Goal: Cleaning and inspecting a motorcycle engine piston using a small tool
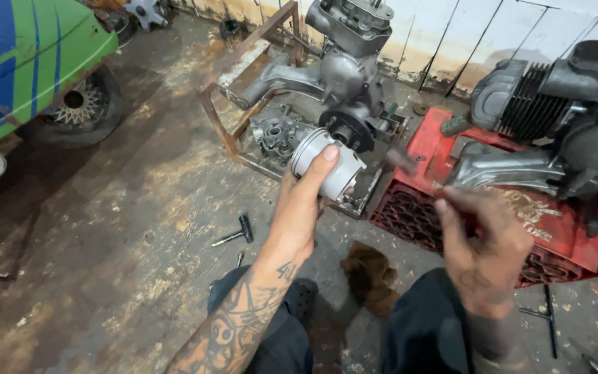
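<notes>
Piston (328,163) before red crate (562,228)

The right hand (482,253) is motion-blurred, so its fingers' grip cannot be told. The engine (576,125) and green-blue vehicle (22,62) are cut off by the frame edges.

You are over a stained, oily concrete floor (105,228); a grimy pale wall (493,34) runs along the back, under dim, even light.

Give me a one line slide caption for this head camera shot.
Left hand holds a silver piston up before an engine on a rusty frame; blurred right hand hovers over a red crate.
</notes>
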